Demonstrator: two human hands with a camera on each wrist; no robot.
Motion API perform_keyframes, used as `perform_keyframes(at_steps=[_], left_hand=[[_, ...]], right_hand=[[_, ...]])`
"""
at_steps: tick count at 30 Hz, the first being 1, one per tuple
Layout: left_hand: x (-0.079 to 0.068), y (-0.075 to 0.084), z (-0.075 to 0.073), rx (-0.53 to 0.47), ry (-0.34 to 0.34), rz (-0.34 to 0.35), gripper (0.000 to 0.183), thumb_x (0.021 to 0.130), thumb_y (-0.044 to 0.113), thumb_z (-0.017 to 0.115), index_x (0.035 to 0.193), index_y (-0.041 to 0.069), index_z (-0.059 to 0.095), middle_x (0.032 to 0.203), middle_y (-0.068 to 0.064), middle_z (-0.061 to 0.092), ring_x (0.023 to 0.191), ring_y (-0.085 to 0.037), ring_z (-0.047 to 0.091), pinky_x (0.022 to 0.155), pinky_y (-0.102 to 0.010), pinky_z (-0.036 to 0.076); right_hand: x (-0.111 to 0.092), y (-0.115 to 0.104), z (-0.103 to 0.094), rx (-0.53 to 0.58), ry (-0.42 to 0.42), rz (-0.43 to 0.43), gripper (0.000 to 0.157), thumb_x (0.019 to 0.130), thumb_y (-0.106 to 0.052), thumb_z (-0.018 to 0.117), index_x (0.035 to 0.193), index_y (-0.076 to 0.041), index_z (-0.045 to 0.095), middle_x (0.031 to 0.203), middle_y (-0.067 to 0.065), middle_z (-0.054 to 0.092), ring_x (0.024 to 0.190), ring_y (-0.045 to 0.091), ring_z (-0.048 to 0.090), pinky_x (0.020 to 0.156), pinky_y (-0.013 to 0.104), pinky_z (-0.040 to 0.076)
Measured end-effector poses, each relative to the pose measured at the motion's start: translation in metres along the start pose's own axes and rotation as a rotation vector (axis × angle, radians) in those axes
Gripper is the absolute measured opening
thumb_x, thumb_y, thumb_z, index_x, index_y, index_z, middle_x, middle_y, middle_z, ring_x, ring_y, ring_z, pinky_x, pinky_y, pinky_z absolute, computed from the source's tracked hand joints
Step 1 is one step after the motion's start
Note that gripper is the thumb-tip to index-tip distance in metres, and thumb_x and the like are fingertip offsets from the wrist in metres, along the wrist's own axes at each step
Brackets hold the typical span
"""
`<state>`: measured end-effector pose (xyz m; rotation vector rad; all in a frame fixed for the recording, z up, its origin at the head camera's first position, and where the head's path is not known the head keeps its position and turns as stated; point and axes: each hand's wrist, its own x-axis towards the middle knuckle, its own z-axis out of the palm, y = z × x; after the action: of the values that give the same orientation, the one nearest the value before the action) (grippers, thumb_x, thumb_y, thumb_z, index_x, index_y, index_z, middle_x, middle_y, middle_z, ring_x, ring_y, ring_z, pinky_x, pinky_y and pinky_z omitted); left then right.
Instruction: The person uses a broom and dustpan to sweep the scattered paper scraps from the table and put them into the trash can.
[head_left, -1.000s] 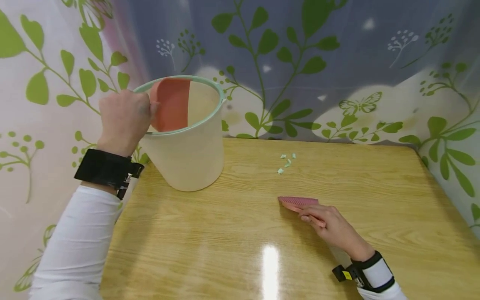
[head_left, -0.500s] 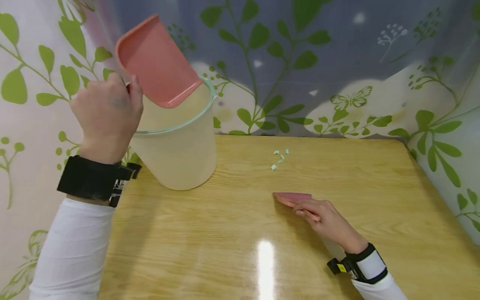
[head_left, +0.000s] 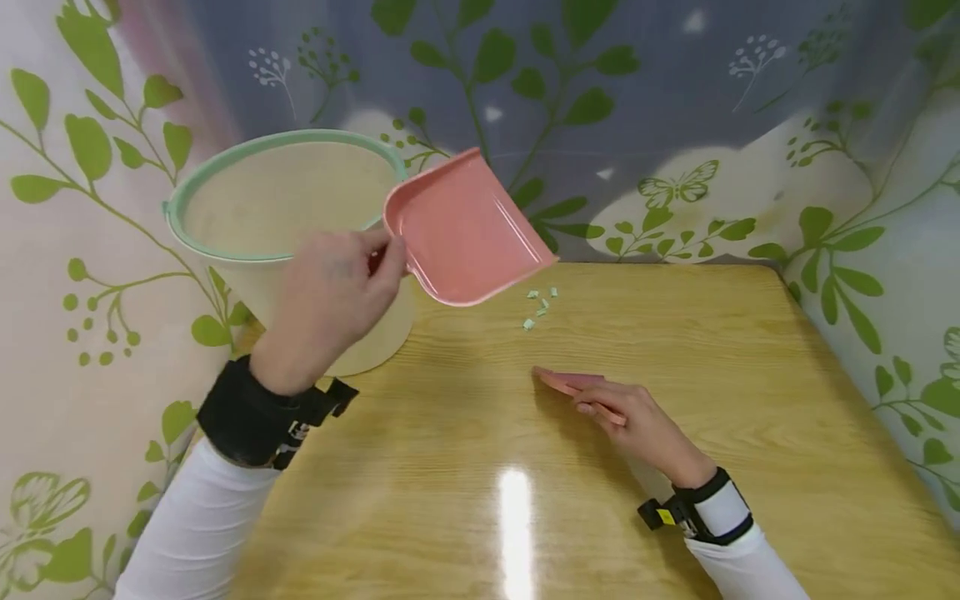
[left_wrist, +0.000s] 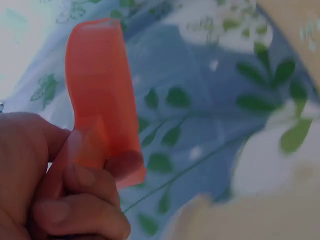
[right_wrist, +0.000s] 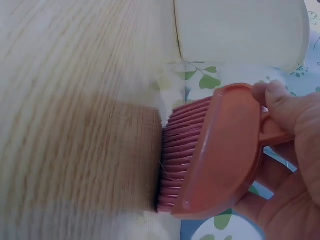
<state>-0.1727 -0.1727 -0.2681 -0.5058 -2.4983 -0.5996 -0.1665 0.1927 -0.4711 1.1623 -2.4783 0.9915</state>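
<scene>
My left hand (head_left: 330, 300) grips a pink dustpan (head_left: 468, 229) by its handle, holding it up in the air in front of the bucket's right side. In the left wrist view the fingers curl round the handle below the dustpan (left_wrist: 100, 75). A cream bucket (head_left: 390, 333) with a mint rim stands at the table's back left, partly hidden by that hand. My right hand (head_left: 645, 425) holds a pink hand brush (head_left: 566, 381) by its handle, low over the table. Its bristles (right_wrist: 182, 145) show in the right wrist view. Several small pale green scraps (head_left: 536, 308) lie beyond the brush.
The wooden table (head_left: 675, 333) runs back to a leaf-patterned curtain (head_left: 562, 108), which also hangs along the left and right sides. A strip of light glares on the tabletop near the front.
My left hand has lifted the dustpan out of the bucket and carried it right, clear of the opening. The right hand still holds the brush in nearly the same place. The head view has shifted slightly.
</scene>
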Motion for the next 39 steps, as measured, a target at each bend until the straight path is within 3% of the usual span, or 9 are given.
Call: perform_keyframes(at_steps=[3, 5, 11, 15, 19, 27, 30, 34, 39], left_hand=[[-0.013, -0.004, 0.027, -0.091, -0.085, -0.008, 0.042, 0.104, 0.026, 0.043, 0.066, 0.016, 0.060, 0.056, 0.003, 0.056, 0.044, -0.013, 0.042, 0.044, -0.029, 0.027], [-0.022, -0.010, 0.046, -0.123, -0.130, -0.021, 0.042, 0.104, 0.026, 0.044, 0.067, 0.017, 0.062, 0.056, 0.004, 0.056, 0.043, -0.013, 0.041, 0.044, -0.028, 0.027], [-0.051, -0.031, 0.100, -0.179, -0.278, -0.069, 0.039, 0.100, 0.023, 0.049, 0.065, 0.017, 0.063, 0.054, 0.007, 0.054, 0.041, -0.011, 0.039, 0.042, -0.024, 0.027], [-0.066, -0.042, 0.130, -0.210, -0.326, -0.060, 0.039, 0.100, 0.022, 0.052, 0.061, 0.017, 0.057, 0.051, 0.006, 0.045, 0.042, -0.011, 0.037, 0.043, -0.023, 0.025], [-0.079, -0.051, 0.155, -0.188, -0.389, -0.044, 0.045, 0.101, 0.023, 0.052, 0.057, 0.017, 0.045, 0.052, 0.006, 0.037, 0.045, -0.010, 0.035, 0.045, -0.022, 0.024], [-0.096, -0.065, 0.189, -0.121, -0.510, -0.030, 0.043, 0.102, 0.027, 0.051, 0.060, 0.020, 0.045, 0.054, 0.007, 0.035, 0.047, -0.009, 0.038, 0.046, -0.023, 0.026], [-0.098, -0.066, 0.197, -0.118, -0.539, -0.049, 0.042, 0.102, 0.029, 0.050, 0.061, 0.020, 0.045, 0.054, 0.007, 0.035, 0.047, -0.008, 0.039, 0.046, -0.023, 0.026], [-0.098, -0.064, 0.201, -0.126, -0.567, -0.085, 0.042, 0.102, 0.031, 0.050, 0.061, 0.020, 0.045, 0.055, 0.007, 0.034, 0.049, -0.009, 0.040, 0.047, -0.023, 0.025], [-0.095, -0.062, 0.202, -0.107, -0.586, -0.099, 0.041, 0.102, 0.033, 0.049, 0.063, 0.020, 0.049, 0.056, 0.005, 0.036, 0.051, -0.011, 0.042, 0.048, -0.025, 0.025]], right_hand=[[0.001, 0.003, 0.001, -0.006, 0.051, 0.010, 0.028, 0.087, 0.004, 0.069, 0.111, -0.010, 0.071, 0.119, 0.013, 0.068, 0.106, 0.027, 0.064, 0.083, 0.045, 0.053], [0.000, 0.005, 0.001, -0.017, 0.100, 0.023, 0.026, 0.085, 0.006, 0.070, 0.106, -0.010, 0.072, 0.118, 0.014, 0.068, 0.106, 0.029, 0.064, 0.082, 0.047, 0.053], [-0.002, 0.014, 0.001, -0.013, 0.173, 0.012, 0.039, 0.082, 0.013, 0.070, 0.116, -0.006, 0.069, 0.113, 0.014, 0.070, 0.102, 0.025, 0.066, 0.080, 0.034, 0.054], [0.000, 0.023, -0.003, -0.051, 0.214, 0.016, 0.051, 0.080, 0.013, 0.071, 0.128, 0.001, 0.063, 0.110, 0.018, 0.071, 0.075, 0.015, 0.064, 0.065, 0.020, 0.049], [0.006, 0.029, -0.008, -0.068, 0.215, 0.056, 0.040, 0.083, 0.009, 0.070, 0.123, 0.003, 0.066, 0.107, 0.022, 0.070, 0.056, 0.010, 0.049, 0.054, 0.023, 0.039], [0.030, 0.038, -0.011, -0.021, 0.185, 0.090, 0.034, 0.087, 0.006, 0.068, 0.120, 0.000, 0.068, 0.112, 0.017, 0.070, 0.078, 0.019, 0.066, 0.063, 0.030, 0.047], [0.050, 0.045, -0.006, 0.026, 0.162, 0.034, 0.036, 0.088, 0.007, 0.067, 0.124, -0.002, 0.067, 0.118, 0.015, 0.068, 0.098, 0.023, 0.067, 0.073, 0.030, 0.052], [0.077, 0.053, 0.002, 0.109, 0.075, -0.051, 0.042, 0.093, 0.004, 0.061, 0.133, -0.010, 0.062, 0.132, 0.009, 0.061, 0.121, 0.026, 0.056, 0.090, 0.031, 0.051], [0.085, 0.058, 0.005, 0.080, -0.013, -0.128, 0.046, 0.091, 0.008, 0.062, 0.129, -0.016, 0.065, 0.134, 0.000, 0.061, 0.120, 0.024, 0.057, 0.092, 0.028, 0.049]])
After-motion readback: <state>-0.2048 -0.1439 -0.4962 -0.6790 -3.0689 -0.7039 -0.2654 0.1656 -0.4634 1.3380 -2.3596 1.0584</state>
